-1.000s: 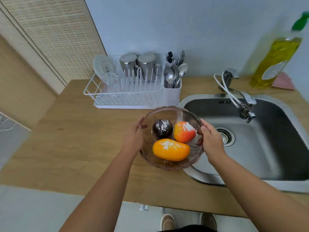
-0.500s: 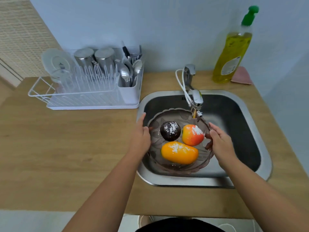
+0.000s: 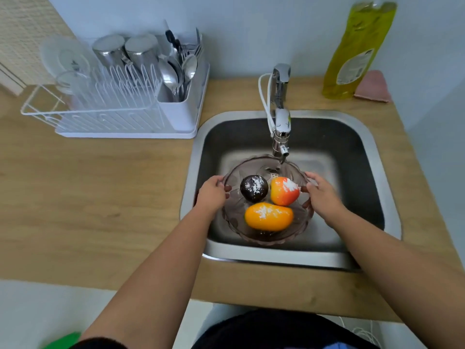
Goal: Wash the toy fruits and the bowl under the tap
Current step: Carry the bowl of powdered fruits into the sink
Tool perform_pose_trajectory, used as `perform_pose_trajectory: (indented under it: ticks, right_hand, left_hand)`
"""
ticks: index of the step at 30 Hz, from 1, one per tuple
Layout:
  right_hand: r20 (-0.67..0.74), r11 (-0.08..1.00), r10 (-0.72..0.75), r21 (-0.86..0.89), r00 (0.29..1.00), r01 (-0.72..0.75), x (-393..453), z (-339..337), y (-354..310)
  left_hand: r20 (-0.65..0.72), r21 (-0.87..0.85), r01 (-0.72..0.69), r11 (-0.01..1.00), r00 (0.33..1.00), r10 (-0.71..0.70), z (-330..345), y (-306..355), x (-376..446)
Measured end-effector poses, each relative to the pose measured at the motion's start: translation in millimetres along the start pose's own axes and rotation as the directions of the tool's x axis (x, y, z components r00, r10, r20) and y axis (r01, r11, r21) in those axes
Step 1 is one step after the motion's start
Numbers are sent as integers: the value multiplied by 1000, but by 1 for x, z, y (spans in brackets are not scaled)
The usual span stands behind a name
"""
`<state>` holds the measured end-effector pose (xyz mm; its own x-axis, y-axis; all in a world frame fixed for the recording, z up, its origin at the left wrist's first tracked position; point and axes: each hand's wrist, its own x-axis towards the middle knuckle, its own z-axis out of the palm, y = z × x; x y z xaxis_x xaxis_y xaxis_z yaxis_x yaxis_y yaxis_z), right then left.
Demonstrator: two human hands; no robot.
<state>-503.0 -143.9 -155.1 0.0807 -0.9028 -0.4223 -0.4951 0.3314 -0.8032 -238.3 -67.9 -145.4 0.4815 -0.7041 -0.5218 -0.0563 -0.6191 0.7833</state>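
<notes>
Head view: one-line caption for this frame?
Both hands hold a bowl of three toy fruits under the tap.

A single head-worn wide-angle camera looks forward and steeply down from above the front edge of a light wooden countertop point(image 3: 95, 192). It faces the pale blue back wall point(image 3: 251, 34), with a square stainless steel sink point(image 3: 387, 187) near the centre. Both forearms reach in from the bottom edge, close to the lens. Straight edges bow outward.

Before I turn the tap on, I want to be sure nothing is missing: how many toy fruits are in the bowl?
3, all in the glass bowl: dark round fruit far left, red-orange fruit far right, orange-yellow fruit nearest. None looks hidden.
</notes>
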Motion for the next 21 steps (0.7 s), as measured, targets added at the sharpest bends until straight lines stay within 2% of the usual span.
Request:
perform_pose_trajectory:
  ticks: [6,14,17,21]
  right_hand:
    - [37,998,60,-13,997,-60,3,9,7]
    - [103,991,132,25,986,-135,8,10,13]
    - [121,986,156,43,980,-162,8,9,16]
    - [171,976,190,72,967,-205,7,8,13]
  left_hand:
    - [20,32,59,998,998,-59,3,-2,3]
    - [125,401,-39,915,992,-12,3,-1,-4]
    - [160,419,-14,908,985,-59,6,-1,-2]
    - [166,357,7,934,984,-71,7,-1,1]
